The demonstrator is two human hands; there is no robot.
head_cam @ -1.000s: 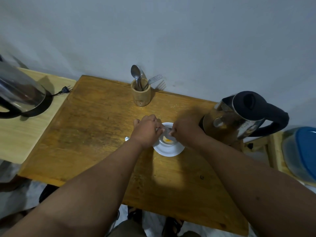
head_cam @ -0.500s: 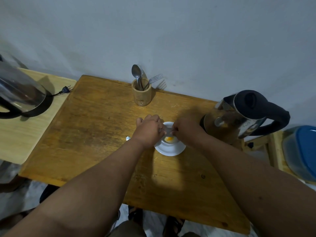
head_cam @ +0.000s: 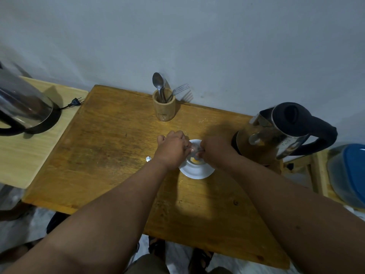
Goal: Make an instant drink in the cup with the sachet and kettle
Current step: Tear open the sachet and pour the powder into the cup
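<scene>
Overhead — wooden table (head_cam: 110,155), grey wall (head_cam: 197,36).

A plain grey-white wall (head_cam: 197,36) runs behind a worn wooden table (head_cam: 110,147) pushed against it. A paler, lower table (head_cam: 21,163) stands just beside it on the left, and a pale wooden stand (head_cam: 320,175) on the right. The floor (head_cam: 25,228) below is light and mottled. Light is dim, with soft shadows.

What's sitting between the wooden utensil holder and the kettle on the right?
Nothing: in the head view, only bare wooden table lies between the utensil holder and the kettle.
</scene>
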